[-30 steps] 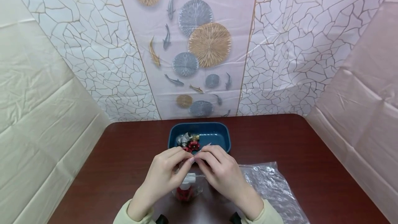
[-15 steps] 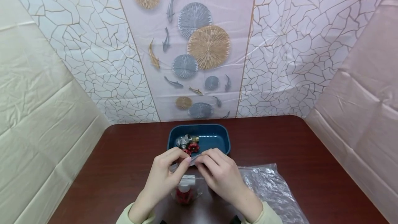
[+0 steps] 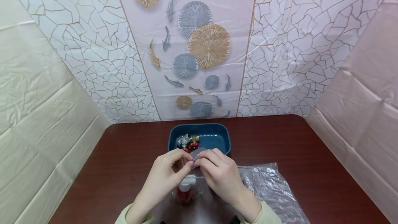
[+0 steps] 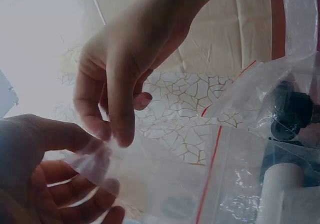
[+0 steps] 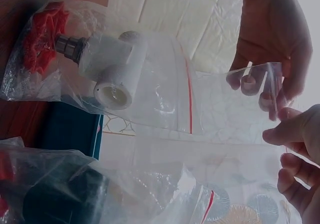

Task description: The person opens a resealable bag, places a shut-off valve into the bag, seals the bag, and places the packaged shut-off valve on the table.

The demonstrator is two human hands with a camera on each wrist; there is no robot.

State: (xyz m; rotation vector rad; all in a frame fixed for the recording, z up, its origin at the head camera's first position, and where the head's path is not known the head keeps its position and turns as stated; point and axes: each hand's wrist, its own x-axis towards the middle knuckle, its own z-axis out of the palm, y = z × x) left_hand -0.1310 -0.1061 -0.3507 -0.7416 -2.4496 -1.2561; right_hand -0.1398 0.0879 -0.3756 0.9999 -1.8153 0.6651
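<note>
Thumb and fingers of my left hand (image 3: pixel 168 168) pinch the mouth edge of a clear zip bag (image 5: pixel 165 93). From the other side my right hand (image 3: pixel 220 172) pinches the same thin film, its fingertips close to the left ones. A white plastic valve (image 5: pixel 112 71) with a red handwheel (image 5: pixel 45 36) lies inside this bag, below a red zip line. In the head view the valve shows beneath the left hand. Beside it, a second clear bag (image 5: pixel 150 184) holds a dark valve (image 4: pixel 292 111), hidden by the hands in the head view.
A blue tray (image 3: pixel 222 127) stands at the back with several metal valves (image 3: pixel 185 140) with red handwheels in its left part. A large crinkled plastic sheet (image 3: pixel 268 182) lies on the brown table (image 3: pixel 124 155) at the right. Fabric walls surround the table.
The fingertips draw slightly apart with film stretched between them, then come close again. A flap of the film now stands up above the fingers in front of the tray.
</note>
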